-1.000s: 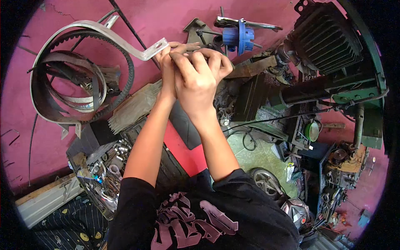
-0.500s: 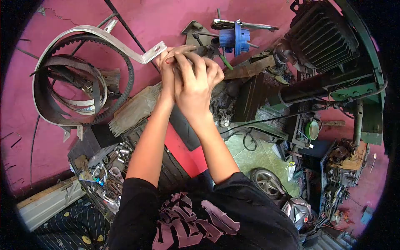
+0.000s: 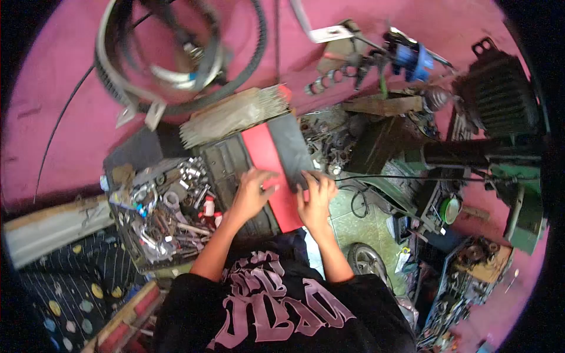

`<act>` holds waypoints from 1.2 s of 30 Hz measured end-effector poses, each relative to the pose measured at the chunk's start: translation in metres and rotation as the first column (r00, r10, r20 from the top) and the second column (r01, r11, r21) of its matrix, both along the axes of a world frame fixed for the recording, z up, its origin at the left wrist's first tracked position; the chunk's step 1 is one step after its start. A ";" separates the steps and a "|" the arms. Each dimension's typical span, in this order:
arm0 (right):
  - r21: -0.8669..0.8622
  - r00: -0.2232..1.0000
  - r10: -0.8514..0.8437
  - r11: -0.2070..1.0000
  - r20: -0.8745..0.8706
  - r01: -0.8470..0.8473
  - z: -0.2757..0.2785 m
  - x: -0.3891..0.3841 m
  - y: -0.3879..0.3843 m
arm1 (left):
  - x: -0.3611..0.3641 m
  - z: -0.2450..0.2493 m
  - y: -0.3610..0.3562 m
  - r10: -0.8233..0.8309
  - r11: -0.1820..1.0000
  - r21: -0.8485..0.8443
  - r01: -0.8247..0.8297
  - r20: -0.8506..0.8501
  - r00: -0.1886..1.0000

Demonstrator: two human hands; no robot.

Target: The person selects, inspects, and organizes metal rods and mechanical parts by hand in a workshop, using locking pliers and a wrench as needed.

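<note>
A flat red panel [image 3: 262, 147] lies in front of me, with a dark grey panel [image 3: 289, 144] along its right side. My left hand [image 3: 253, 195] is over the red panel's left edge, fingers apart and nothing in them. Across from it, my right hand [image 3: 318, 197] is spread near the lower end of the dark panel, its fingertips overlapping the panel's edge. To the left of the red panel is a dark ribbed surface [image 3: 226, 165]. A stack of worn, pale strips [image 3: 235, 115] lies just beyond the panels.
A tray of mixed sockets and tools [image 3: 176, 217] stands to the left. Belts and metal rings [image 3: 259, 53] hang on the pink wall. Green machinery [image 3: 506, 165] with a dark cable [image 3: 412, 177] occupies the right. A wheel [image 3: 366, 259] is on the tiled floor.
Both hands have come down from up by the wall bracket to the red and dark panels and moved apart, fingers spread. The view has shifted, so the wall items sit higher and further right.
</note>
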State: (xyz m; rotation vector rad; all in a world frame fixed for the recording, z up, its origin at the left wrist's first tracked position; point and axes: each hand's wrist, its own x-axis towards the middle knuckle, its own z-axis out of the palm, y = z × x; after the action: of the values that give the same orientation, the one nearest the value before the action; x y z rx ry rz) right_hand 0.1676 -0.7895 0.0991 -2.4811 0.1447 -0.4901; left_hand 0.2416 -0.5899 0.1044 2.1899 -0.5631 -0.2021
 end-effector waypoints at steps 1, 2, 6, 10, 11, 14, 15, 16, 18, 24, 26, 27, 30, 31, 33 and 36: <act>-0.036 0.995 0.020 0.999 -0.100 -0.024 -0.013 -0.021 -0.003 | -0.023 -0.007 0.025 -0.066 0.998 -0.011 0.066 -0.099 0.993; -0.058 0.982 0.049 0.997 -0.182 -0.060 -0.020 -0.037 -0.008 | -0.047 -0.002 0.046 -0.089 0.991 0.088 0.100 -0.116 0.989; -0.109 0.956 0.103 0.985 -0.275 -0.137 -0.033 -0.065 -0.026 | -0.126 -0.006 0.111 0.015 0.996 0.085 0.014 -0.332 0.943; -0.255 0.982 0.034 0.964 -0.184 -0.081 -0.020 -0.019 -0.027 | -0.169 -0.011 0.149 0.261 0.964 0.058 -0.259 -0.376 0.889; -0.239 0.995 0.038 0.969 -0.094 -0.059 0.001 -0.004 -0.017 | -0.167 -0.010 0.155 0.288 0.956 0.062 -0.286 -0.366 0.885; -0.256 0.999 -0.017 0.966 0.045 0.028 0.023 0.022 -0.002 | -0.164 -0.002 0.185 0.328 0.944 0.069 -0.322 -0.289 0.899; -0.244 0.996 -0.027 0.969 0.090 0.048 0.028 0.025 0.004 | -0.164 -0.002 0.197 0.341 0.940 0.083 -0.332 -0.289 0.895; -0.226 0.994 -0.020 0.973 0.110 0.045 0.035 0.026 0.013 | -0.167 0.005 0.206 0.363 0.931 0.104 -0.349 -0.196 0.911; -0.240 0.996 -0.006 0.970 0.090 0.028 0.042 0.018 0.034 | -0.175 0.007 0.232 0.414 0.910 0.117 -0.397 -0.227 0.882; -0.280 0.960 0.198 0.927 -0.200 -0.250 0.020 -0.046 0.112 | -0.235 -0.026 0.305 0.566 0.820 0.067 -0.568 -0.240 0.788; -0.244 0.905 0.306 0.892 -0.296 -0.382 0.023 -0.069 0.149 | -0.256 -0.029 0.322 0.601 0.792 0.083 -0.605 -0.286 0.747; -0.230 0.865 0.350 0.865 -0.359 -0.445 0.033 -0.079 0.173 | -0.265 -0.031 0.331 0.624 0.771 0.105 -0.628 -0.324 0.712; -0.159 0.784 0.478 0.805 -0.397 -0.572 0.020 -0.106 0.217 | -0.280 -0.031 0.355 0.601 0.794 0.133 -0.593 -0.317 0.733; -0.140 0.750 0.519 0.777 -0.411 -0.614 0.021 -0.112 0.231 | -0.285 -0.032 0.363 0.589 0.806 0.151 -0.573 -0.311 0.746; -0.164 0.718 0.534 0.740 -0.446 -0.652 0.024 -0.119 0.254 | -0.297 -0.046 0.379 0.582 0.806 0.094 -0.584 -0.302 0.755; -0.159 0.713 0.563 0.727 -0.419 -0.668 0.026 -0.118 0.276 | -0.303 -0.035 0.401 0.621 0.781 0.136 -0.609 -0.270 0.736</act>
State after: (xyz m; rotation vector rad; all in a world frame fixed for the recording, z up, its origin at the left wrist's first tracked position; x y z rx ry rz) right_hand 0.0493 -0.5132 0.1247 -2.6742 -0.6799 0.2432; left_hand -0.0610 -0.1893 0.0690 2.2002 0.3603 -0.1817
